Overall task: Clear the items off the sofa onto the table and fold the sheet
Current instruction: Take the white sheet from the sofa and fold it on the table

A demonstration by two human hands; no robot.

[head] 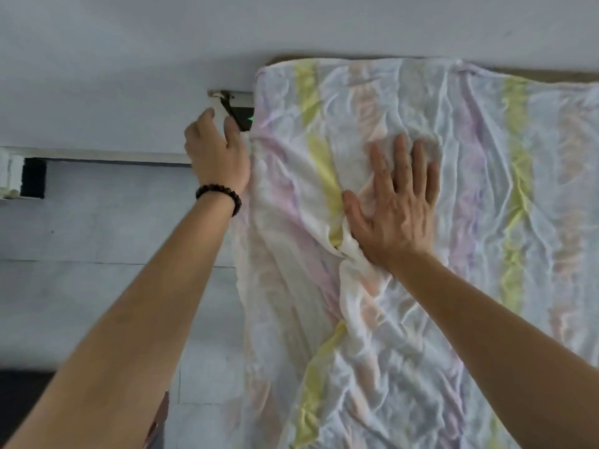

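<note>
Sheet [486, 189] left edge lies just right of left hand [217, 153], fingers curled, grip not determinable; right hand [395, 215] presses flat mid-sheet, fingers spread.

Right hand [393, 215] on sheet [486, 205], left hand [217, 153] beside its edge.
</note>
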